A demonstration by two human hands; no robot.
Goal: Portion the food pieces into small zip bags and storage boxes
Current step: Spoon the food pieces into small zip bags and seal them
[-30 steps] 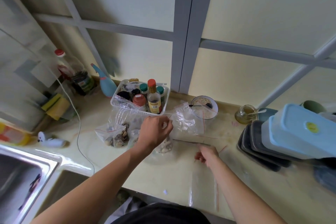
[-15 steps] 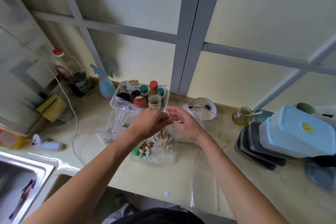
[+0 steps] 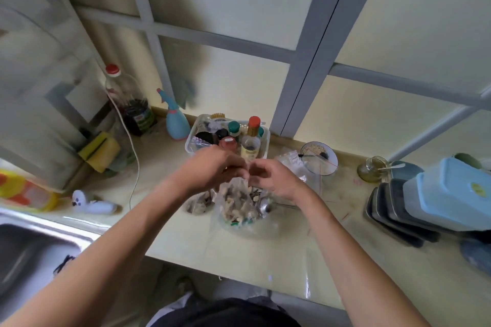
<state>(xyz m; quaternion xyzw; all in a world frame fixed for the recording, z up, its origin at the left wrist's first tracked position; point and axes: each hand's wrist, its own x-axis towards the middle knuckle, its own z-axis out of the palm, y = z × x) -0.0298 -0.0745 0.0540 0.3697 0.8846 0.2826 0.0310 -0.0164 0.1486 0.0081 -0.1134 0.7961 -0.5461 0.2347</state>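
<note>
Two hands meet at the top of the bag [image 3: 236, 203] of food pieces, left hand [image 3: 212, 170] and right hand [image 3: 275, 178] both pinching its mouth just above the counter [image 3: 265, 255]. Behind sits the basket [image 3: 265, 138] of bottles; storage boxes [image 3: 449, 194] are stacked well off to the right.

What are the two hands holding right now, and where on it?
Both the left hand and right hand pinch the top edge of a filled zip bag.
</note>
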